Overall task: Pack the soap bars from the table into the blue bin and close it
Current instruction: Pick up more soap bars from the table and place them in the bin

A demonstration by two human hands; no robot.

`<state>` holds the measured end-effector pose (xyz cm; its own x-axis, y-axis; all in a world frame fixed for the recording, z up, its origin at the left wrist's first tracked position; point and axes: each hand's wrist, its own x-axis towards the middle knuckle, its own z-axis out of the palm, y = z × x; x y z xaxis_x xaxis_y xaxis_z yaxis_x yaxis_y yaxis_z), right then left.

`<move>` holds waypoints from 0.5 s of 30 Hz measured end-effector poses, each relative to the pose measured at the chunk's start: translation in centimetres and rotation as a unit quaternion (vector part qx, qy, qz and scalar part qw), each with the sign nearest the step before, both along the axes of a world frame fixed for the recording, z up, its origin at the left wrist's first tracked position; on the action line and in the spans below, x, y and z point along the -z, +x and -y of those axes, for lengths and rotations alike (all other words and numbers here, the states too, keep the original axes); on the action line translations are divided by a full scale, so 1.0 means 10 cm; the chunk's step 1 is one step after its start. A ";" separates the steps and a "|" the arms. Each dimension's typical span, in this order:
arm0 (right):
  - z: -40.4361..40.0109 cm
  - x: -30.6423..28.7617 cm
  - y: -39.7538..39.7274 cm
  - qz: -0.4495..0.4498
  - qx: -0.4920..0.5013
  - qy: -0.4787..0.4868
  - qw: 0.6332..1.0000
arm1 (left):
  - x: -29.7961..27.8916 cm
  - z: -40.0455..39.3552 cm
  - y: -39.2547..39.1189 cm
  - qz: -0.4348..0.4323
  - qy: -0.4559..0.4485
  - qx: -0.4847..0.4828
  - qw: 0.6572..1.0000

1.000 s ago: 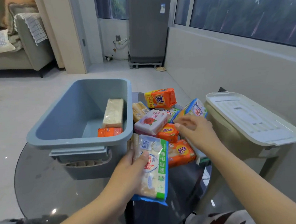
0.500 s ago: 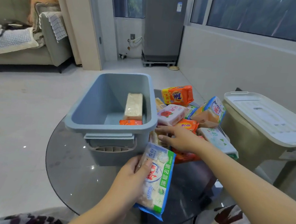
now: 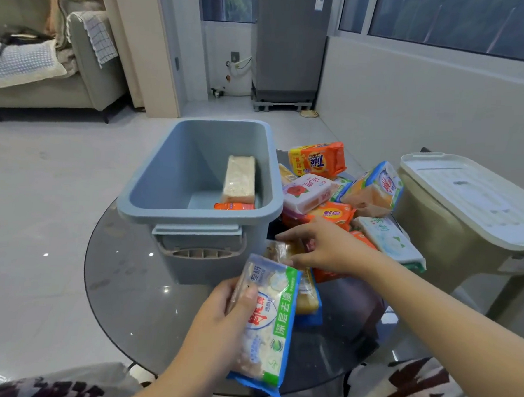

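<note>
Only the head view here, so it's all from above the hands. The left hand [image 3: 217, 326] has its fingers [image 3: 245, 294] wrapped around the near-left edge of a big blue-and-green soap pack [image 3: 271, 323], thumb on top, pack lifted a bit off the glass worktop [image 3: 123, 270]. Its long axis runs pretty much away from the person, pointing toward the blue bin [image 3: 193, 216], which sits just beyond and slightly left of it. So the left hand is the closer one to the bin, and the drop looks like a short forward-left carry over the near rim.

The right hand [image 3: 322, 247] is down on a clear-wrapped soap bar [image 3: 285, 251] just right of the bin's near corner, fingers curled partway over it; can't tell if it's actually gripped yet. The rest of the soap pile [image 3: 330, 196] sits right of the bin, two bars already inside. The lid [image 3: 473, 197] is resting on a beige container, far right.
</note>
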<state>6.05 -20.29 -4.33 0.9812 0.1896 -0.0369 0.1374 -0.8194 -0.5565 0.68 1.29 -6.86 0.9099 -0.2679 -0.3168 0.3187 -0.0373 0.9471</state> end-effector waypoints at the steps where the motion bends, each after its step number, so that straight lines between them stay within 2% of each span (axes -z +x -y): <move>1: -0.01 0.00 -0.04 0.003 0.006 0.015 1.000 | 0.00 0.00 -0.02 -0.010 -0.007 0.000 1.000; 9: 0.02 -0.04 -0.35 -0.080 0.050 0.139 0.986 | -0.10 0.17 -0.07 -0.052 -0.055 -0.008 0.997; 12: 0.02 -0.03 -0.43 -0.094 0.125 0.223 0.962 | -0.12 0.30 -0.05 -0.057 -0.054 -0.022 0.997; 15: 0.01 -0.04 -0.55 -0.052 0.190 0.200 0.960 | -0.09 0.41 -0.01 -0.050 -0.033 -0.042 0.997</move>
